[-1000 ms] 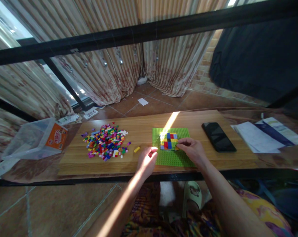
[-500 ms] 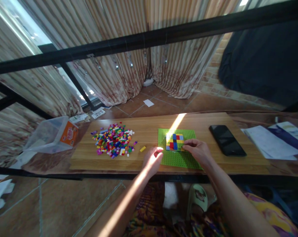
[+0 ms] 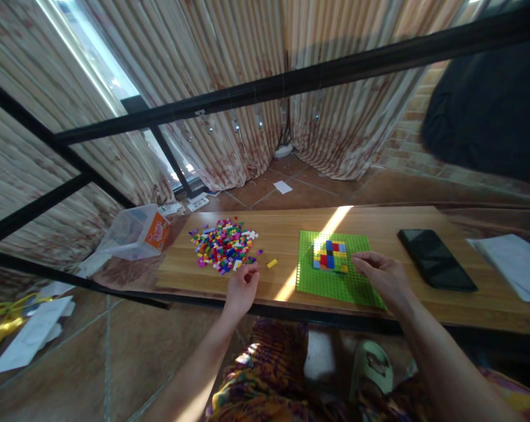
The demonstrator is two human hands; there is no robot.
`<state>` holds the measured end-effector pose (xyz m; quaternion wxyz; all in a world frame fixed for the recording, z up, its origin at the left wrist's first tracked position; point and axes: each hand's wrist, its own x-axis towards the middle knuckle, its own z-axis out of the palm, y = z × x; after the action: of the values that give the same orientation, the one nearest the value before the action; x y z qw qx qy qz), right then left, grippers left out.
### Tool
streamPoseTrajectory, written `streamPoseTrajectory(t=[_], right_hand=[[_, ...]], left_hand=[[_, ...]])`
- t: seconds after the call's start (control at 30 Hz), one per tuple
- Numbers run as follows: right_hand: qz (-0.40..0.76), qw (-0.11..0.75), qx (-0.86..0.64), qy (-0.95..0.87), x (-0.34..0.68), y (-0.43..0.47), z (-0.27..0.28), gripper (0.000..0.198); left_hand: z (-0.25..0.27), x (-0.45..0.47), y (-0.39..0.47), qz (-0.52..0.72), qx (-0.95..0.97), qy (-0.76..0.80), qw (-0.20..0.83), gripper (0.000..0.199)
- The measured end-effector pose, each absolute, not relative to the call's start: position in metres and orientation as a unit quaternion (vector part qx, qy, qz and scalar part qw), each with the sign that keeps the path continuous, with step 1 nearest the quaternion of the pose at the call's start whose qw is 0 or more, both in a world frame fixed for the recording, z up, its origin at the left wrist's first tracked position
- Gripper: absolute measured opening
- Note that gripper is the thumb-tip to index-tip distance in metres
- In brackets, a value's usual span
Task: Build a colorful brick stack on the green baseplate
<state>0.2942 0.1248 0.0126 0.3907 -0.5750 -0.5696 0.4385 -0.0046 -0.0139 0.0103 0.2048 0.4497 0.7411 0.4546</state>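
My left hand (image 3: 242,287) is at the near edge of a pile of small coloured bricks (image 3: 224,246). Its fingers are curled in, and whatever they may hold is too small to make out. Over the right part of a green baseplate (image 3: 309,282) is my right hand (image 3: 381,272), thumb and forefinger pinched together. Anything between those fingertips is hidden. A block of red, blue, yellow and light-blue bricks (image 3: 330,256) sits on the baseplate, just left of the right fingertips and apart from them. One yellow brick (image 3: 272,264) lies loose between pile and baseplate.
A black phone (image 3: 436,259) lies on the wooden table (image 3: 278,225) to the right, with papers (image 3: 506,264) beyond it. At the left stands a clear plastic box (image 3: 131,234) with an orange label. A dark metal bar (image 3: 265,91) crosses behind the table.
My left hand has moved left from the baseplate's edge to the brick pile. The right hand has drawn back slightly from the brick block. The whole view has shifted.
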Motion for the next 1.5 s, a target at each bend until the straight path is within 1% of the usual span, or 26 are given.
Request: streamPoseTrajectory(t=[0.1, 0.23, 0.37, 0.57, 0.77, 0.97, 1.1, 1.2, 1.27, 1.33, 1.4, 1.47, 1.5], right_hand=[[0.396, 0.362, -0.582, -0.612, 0.296, 0.125, 0.009, 0.03], [0.367, 0.336, -0.592, -0.634, 0.297, 0.125, 0.007, 0.034], [0.358, 0.339, -0.593, -0.637, 0.297, 0.126, 0.007, 0.035], [0.359, 0.339, -0.596, -0.633, 0.294, 0.124, 0.009, 0.035], [0.348, 0.328, -0.604, -0.637, 0.296, 0.126, 0.006, 0.038], [0.345, 0.327, -0.605, -0.639, 0.294, 0.125, 0.01, 0.037], [0.343, 0.333, -0.602, -0.639, 0.293, 0.123, 0.015, 0.037], [0.333, 0.348, -0.588, -0.65, 0.292, 0.12, 0.021, 0.032], [0.332, 0.364, -0.565, -0.662, 0.288, 0.115, 0.027, 0.03], [0.355, 0.384, -0.521, -0.674, 0.281, 0.107, 0.032, 0.028], [0.401, 0.4, -0.46, -0.684, 0.27, 0.096, 0.037, 0.027], [0.445, 0.392, -0.403, -0.697, 0.259, 0.082, 0.04, 0.026], [0.458, 0.378, -0.384, -0.707, 0.253, 0.076, 0.042, 0.025]], left_hand=[[0.011, -0.022, -0.019, 0.453, 0.443, 0.755, 0.168, 0.018], [0.01, -0.036, -0.026, 0.44, 0.429, 0.779, 0.124, 0.02], [0.012, -0.042, -0.031, 0.381, 0.426, 0.816, 0.082, 0.024], [0.016, -0.038, -0.026, 0.247, 0.464, 0.85, 0.036, 0.028], [0.021, -0.028, -0.019, 0.186, 0.481, 0.857, 0.02, 0.026], [0.021, -0.023, -0.015, 0.19, 0.483, 0.855, 0.011, 0.017], [0.017, -0.027, -0.014, 0.243, 0.483, 0.841, 0.03, 0.016], [0.021, -0.024, -0.016, 0.344, 0.475, 0.807, 0.072, 0.018], [0.027, -0.015, -0.017, 0.425, 0.458, 0.769, 0.135, 0.018], [0.035, -0.001, -0.016, 0.496, 0.415, 0.723, 0.243, 0.019], [0.043, 0.017, -0.016, 0.544, 0.351, 0.663, 0.375, 0.025], [0.049, 0.034, -0.015, 0.564, 0.288, 0.606, 0.481, 0.031], [0.051, 0.042, -0.015, 0.565, 0.264, 0.586, 0.518, 0.033]])
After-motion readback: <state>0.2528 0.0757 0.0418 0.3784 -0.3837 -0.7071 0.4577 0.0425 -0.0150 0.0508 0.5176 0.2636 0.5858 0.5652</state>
